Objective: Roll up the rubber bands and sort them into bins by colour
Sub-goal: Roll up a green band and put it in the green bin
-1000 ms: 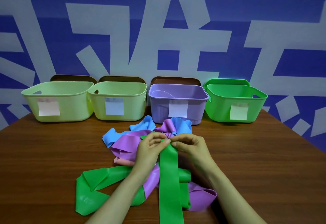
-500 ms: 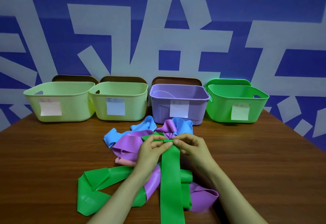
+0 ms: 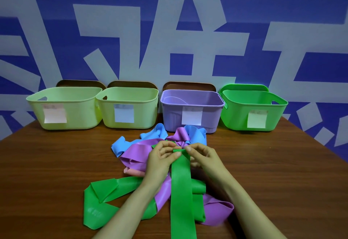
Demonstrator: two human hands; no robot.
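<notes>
- Pinching the far end of the green band [image 3: 181,182], your hands are close together. The left hand [image 3: 162,160] and right hand [image 3: 204,156] both curl their fingertips on a first small fold, above the heap in the middle of the worktop [image 3: 56,163].
- That fold looks narrow and loose. If your two pinches are uneven, the roll probably starts crooked and grows into a cone.
- Rubber springs back, so if you ease either pinch the fold likely pops open.
- The strip runs straight towards you and out of the bottom of the view. I cannot tell how its tail lies, and a twist there would wind into the roll.
- The strip lies across a purple band [image 3: 216,208] and beside a green loop [image 3: 105,195]. I cannot tell whether that loop belongs to the same strip. Rolling towards yourself may drag or trap either one.
- The blue band [image 3: 120,144] and pink band [image 3: 133,172] are tangled into the heap, so a hard tug could shift everything.
- The green bin [image 3: 235,116] stands far right, next to the purple bin [image 3: 173,118], well apart from your hands. A slack roll may unwind on the way there.
- The two pale bins [image 3: 79,114] [image 3: 145,112] look alike and their labels are too blurred to read, so a later mis-sort is possible.
</notes>
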